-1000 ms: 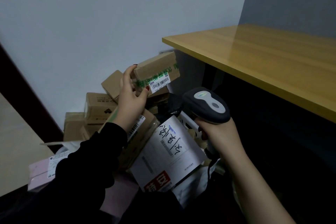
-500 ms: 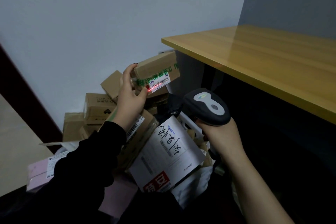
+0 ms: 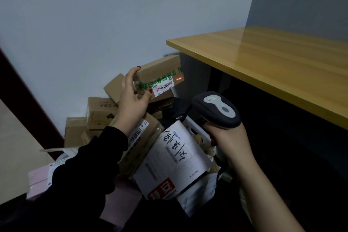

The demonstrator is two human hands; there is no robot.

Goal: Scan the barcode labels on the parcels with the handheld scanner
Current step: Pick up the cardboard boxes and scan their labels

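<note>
My left hand point(image 3: 131, 98) holds up a small brown cardboard parcel point(image 3: 160, 70) with green tape by its left end. A white barcode label point(image 3: 163, 87) sits on its lower front face. My right hand point(image 3: 228, 137) grips a dark handheld scanner point(image 3: 216, 109) with a grey top, its head aimed at the parcel from the lower right. The scanner's short red line point(image 3: 179, 78) falls on the cardboard just right of and above the label.
A heap of brown boxes point(image 3: 99, 113) and a white labelled parcel point(image 3: 177, 160) lies below my hands against the pale wall. A pink package point(image 3: 38, 177) is at lower left. A yellow wooden tabletop point(image 3: 273, 62) juts out at right, dark underneath.
The red scan line has shifted from the barcode label's left end to the bare cardboard right of the label. Both hands stay nearly where they were.
</note>
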